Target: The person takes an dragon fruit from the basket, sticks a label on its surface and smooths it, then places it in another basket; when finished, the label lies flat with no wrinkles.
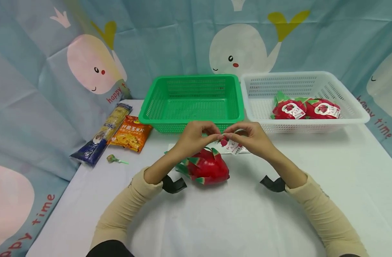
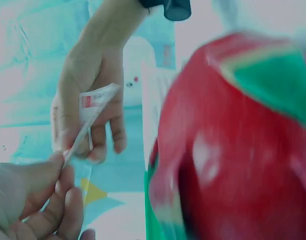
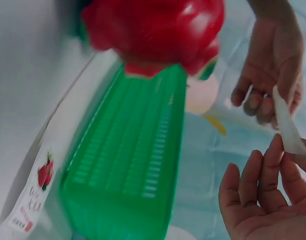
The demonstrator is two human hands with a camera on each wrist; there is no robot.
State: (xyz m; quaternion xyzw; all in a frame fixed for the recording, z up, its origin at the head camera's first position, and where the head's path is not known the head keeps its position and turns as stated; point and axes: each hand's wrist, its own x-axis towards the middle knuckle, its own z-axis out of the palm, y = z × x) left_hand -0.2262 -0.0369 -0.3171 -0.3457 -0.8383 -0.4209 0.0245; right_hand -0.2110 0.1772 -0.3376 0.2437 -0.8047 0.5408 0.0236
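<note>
A white sticker label (image 1: 235,145) with a red dragon fruit picture is pinched between both hands above the table. My left hand (image 1: 197,137) grips its left edge with thumb and fingertips, and my right hand (image 1: 253,138) pinches the other side. In the left wrist view the label (image 2: 95,102) is seen nearly edge-on, spanning from one hand to the other. A large red dragon fruit (image 1: 210,167) with green-tipped scales lies just below the left forearm. Behind the hands lies a white label strip (image 3: 40,175), partly hidden by them in the head view.
At the back stand a green basket (image 1: 145,114) and a white basket (image 1: 289,123) holding labelled dragon fruits (image 1: 290,110). To the left lie a long blue-and-yellow packet (image 1: 102,134), an orange snack bag (image 1: 130,134) and a small green-stemmed lollipop (image 1: 112,159).
</note>
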